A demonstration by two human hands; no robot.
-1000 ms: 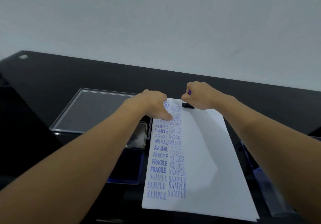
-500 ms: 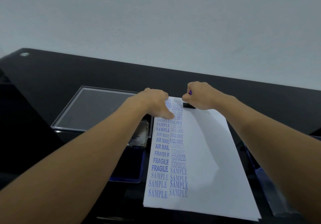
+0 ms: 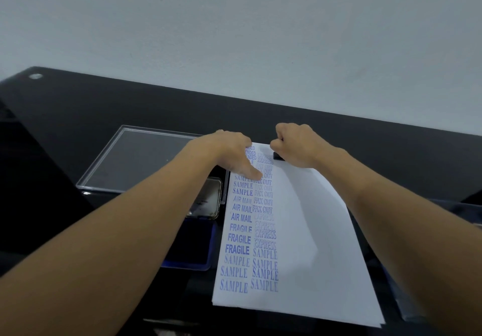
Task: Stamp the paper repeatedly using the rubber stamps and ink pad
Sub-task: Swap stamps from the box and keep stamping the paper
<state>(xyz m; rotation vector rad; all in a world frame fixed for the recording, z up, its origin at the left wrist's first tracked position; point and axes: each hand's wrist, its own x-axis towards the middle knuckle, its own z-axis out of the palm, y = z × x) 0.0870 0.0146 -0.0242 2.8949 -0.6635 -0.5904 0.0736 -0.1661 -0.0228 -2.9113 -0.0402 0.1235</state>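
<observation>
Black glossy table (image 3: 78, 116), and a white sheet of paper (image 3: 313, 231) lies on it lengthwise, with two columns of blue stamped words down its left half (SAMPLE, FRAGILE, AIR MAIL, FAX OUT, EXPRESS).

The right hand (image 3: 294, 144) is up at the 12 o'clock end of the sheet. Its fingers are curled into a fist around a small black rubber stamp (image 3: 277, 156), and the stamp's base sits on the paper just right of the second column.

The left hand (image 3: 229, 153) rests palm down on the sheet at about 11 o'clock. The thumb lies straight across the print; the other fingers are hidden behind the back of the hand, so I can't tell how they lie.

At 9 o'clock, just beside the paper, there's an open blue ink pad (image 3: 193, 255), partly under the left forearm. A clear flat plastic tray (image 3: 146, 163) sits out at 10 o'clock.
</observation>
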